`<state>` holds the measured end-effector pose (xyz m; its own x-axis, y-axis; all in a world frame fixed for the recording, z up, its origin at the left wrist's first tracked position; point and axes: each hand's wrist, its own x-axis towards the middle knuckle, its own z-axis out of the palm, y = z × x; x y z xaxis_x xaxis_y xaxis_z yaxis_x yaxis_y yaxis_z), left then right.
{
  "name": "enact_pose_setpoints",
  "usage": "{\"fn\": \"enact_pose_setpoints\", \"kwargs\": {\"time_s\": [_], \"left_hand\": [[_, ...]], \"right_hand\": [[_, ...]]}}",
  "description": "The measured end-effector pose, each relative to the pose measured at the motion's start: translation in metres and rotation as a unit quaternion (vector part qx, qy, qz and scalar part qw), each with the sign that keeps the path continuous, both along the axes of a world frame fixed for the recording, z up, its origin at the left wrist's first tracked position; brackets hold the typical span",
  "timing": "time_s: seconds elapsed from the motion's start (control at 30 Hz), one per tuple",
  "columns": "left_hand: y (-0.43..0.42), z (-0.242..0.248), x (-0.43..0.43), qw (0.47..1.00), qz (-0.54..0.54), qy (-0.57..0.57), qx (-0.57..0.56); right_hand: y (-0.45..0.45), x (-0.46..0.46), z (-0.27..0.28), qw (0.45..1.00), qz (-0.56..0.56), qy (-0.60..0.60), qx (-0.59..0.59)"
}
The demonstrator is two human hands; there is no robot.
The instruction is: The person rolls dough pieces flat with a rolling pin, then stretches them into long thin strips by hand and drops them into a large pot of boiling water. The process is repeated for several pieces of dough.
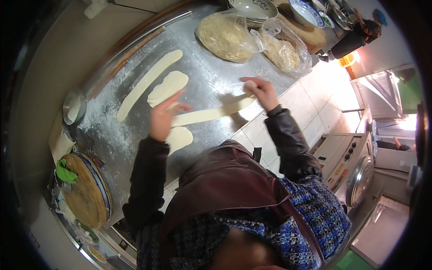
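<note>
A long dough strip slants over the steel worktop. Its right end is pinched in the fingers of my right hand, near the worktop's front edge. Over the strip's left end is my left hand, fingers spread and blurred; whether it touches the dough I cannot tell. Just beyond it lies a short, wide dough piece. Farther back rests another long dough strip. A rounded dough piece lies right of my left wrist, partly hidden by it.
Bagged noodles or dough and a second noodle bag sit at the back right, beside stacked bowls. A metal bowl and round wooden board stand left. Another person is at far right.
</note>
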<state>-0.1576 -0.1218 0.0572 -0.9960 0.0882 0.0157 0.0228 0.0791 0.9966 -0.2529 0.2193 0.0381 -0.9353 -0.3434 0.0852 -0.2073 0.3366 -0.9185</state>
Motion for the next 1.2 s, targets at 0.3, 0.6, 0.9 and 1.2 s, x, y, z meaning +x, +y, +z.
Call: {"fn": "enact_pose_setpoints", "kwargs": {"time_s": [0.3,0.6,0.9,1.2], "left_hand": [[0.078,0.027,-0.032,0.981,-0.169,-0.094,0.012],[0.051,0.044,0.004,0.988,-0.028,-0.143,0.052],[0.031,0.065,0.017,0.99,0.051,-0.017,0.13],[0.02,0.083,-0.009,0.992,0.019,-0.017,0.122]], "right_hand": [[-0.05,0.051,0.001,0.947,0.049,-0.149,-0.28],[0.058,-0.016,-0.136,0.963,-0.099,-0.252,-0.002],[0.071,-0.109,-0.098,0.864,-0.007,-0.375,-0.337],[0.01,-0.079,-0.021,0.936,0.008,-0.145,-0.321]]}}
